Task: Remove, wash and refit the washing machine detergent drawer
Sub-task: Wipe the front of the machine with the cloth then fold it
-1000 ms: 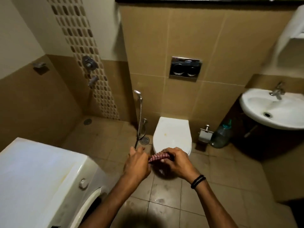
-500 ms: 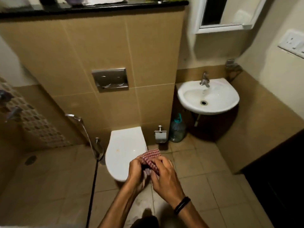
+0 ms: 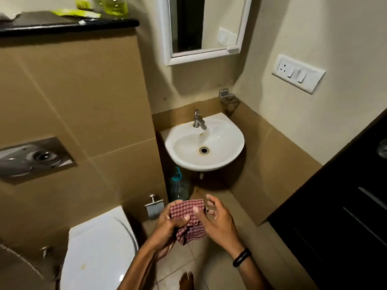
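Note:
My left hand point(image 3: 167, 223) grips a red-and-white checked cloth point(image 3: 189, 221) low in the middle of the view, its thumb pressed on the fabric. My right hand point(image 3: 217, 222) is just right of the cloth with its fingers loosely curled and apart; only its thumb touches the cloth's top edge. A black band circles the right wrist. Neither the washing machine nor the detergent drawer is in view.
A white wall basin point(image 3: 226, 155) with a metal tap point(image 3: 198, 120) hangs straight ahead, and a plastic water bottle point(image 3: 178, 188) stands under it. The closed toilet point(image 3: 98, 248) is at lower left. A dark cabinet point(image 3: 339, 206) fills the right side. My bare foot point(image 3: 186, 281) is on the tiled floor.
The view has swung right, from the washing machine and toilet to the basin. The cloth was stretched between both hands; now the left hand holds it bunched and the right hand's fingers have come off.

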